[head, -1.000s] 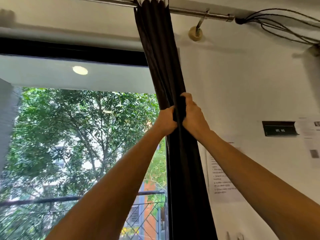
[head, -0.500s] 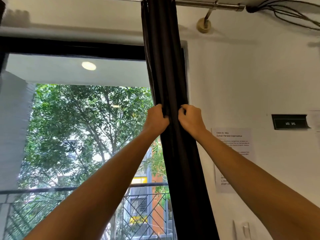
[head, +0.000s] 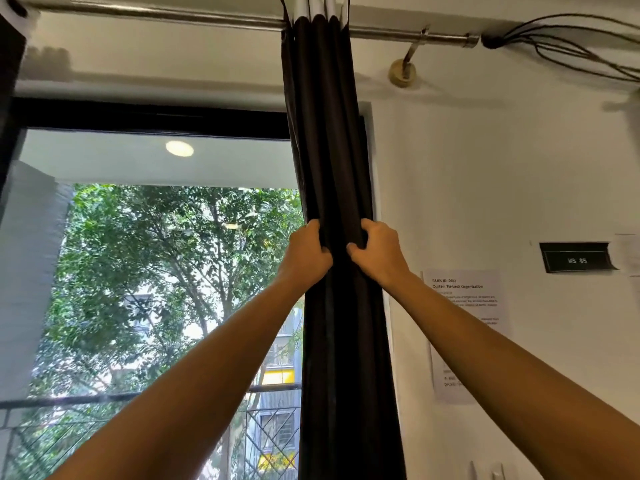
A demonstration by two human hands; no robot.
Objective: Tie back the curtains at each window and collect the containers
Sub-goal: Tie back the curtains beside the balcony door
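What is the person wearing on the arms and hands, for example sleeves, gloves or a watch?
Nothing that shows. The left hand and right hand have no gloves and no rings in view. The left forearm and right forearm are bare to the frame edge: no sleeve, watch or bracelet.

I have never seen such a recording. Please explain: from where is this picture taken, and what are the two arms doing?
There is no machine. A person wears a camera on the head, so you see that person's two arms reaching forward and up. The left hand and the right hand each grip the dark curtain, which is gathered into a narrow bundle and hangs from a metal rod beside a window. Trees and a railing show through the glass. On the wall to the right are a printed paper sheet and a small black sign. No table or container is in view.
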